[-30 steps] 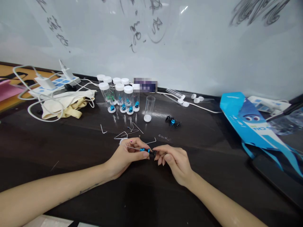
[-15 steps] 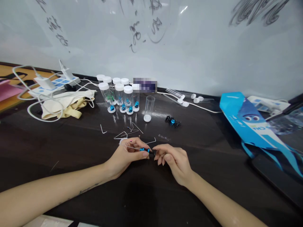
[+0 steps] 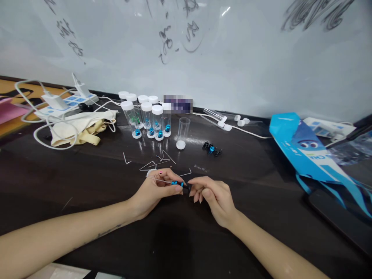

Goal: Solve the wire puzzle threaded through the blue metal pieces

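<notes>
Over the middle of the table (image 3: 258, 186), the left hand (image 3: 148, 193) pinches a small blue-and-black part (image 3: 178, 184) between thumb and fingers, a thin metal rod (image 3: 159, 179) reaching leftward from it; the right hand (image 3: 217, 201), fingers curled, is at the part's black end, though whether it grips cannot be told. Toward the table's back edge, left of its middle, white-capped clear tubes (image 3: 147, 117) stand clustered, several with blue pieces at the bottom and one showing green. Just right of them an uncapped tube (image 3: 183, 130) stands on its white base. Clear tubes (image 3: 214, 114) and white caps (image 3: 227, 127) lie along the back edge, further right, behind a black-and-blue cluster (image 3: 211, 148)
</notes>
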### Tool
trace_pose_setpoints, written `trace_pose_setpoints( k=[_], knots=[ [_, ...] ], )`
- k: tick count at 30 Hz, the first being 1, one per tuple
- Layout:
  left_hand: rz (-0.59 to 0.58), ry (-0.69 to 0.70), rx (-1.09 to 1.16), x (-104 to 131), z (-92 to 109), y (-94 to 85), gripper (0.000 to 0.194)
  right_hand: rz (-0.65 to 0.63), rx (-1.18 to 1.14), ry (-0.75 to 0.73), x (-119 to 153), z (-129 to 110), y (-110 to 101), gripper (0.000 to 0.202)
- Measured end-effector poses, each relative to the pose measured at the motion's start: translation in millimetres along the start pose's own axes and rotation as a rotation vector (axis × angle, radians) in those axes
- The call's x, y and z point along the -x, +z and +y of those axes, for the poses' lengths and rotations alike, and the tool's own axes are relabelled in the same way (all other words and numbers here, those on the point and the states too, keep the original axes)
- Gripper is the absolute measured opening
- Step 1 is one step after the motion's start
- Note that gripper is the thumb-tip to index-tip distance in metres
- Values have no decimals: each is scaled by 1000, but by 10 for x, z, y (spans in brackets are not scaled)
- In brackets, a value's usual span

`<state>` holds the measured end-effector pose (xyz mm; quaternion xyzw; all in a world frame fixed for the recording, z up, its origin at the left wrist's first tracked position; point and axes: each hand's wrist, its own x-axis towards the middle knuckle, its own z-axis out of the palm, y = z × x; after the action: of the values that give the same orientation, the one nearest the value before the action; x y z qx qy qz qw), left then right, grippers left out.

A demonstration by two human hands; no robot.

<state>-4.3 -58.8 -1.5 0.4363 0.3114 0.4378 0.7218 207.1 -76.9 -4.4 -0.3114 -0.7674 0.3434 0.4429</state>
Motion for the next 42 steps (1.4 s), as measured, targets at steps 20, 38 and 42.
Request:
trace_pose_setpoints(
  k=[20,38,42],
  knots=[
    [31,1,-6,-2,-5,-6,14,-5,-30,9,18,29,12,38],
    [67,95,-3,10,-23,46,19,100,-131,199,-71,41,34,43],
    [81,123,5,1,-3,51,17,135,-157,221,-103,61,29,44]
  ],
)
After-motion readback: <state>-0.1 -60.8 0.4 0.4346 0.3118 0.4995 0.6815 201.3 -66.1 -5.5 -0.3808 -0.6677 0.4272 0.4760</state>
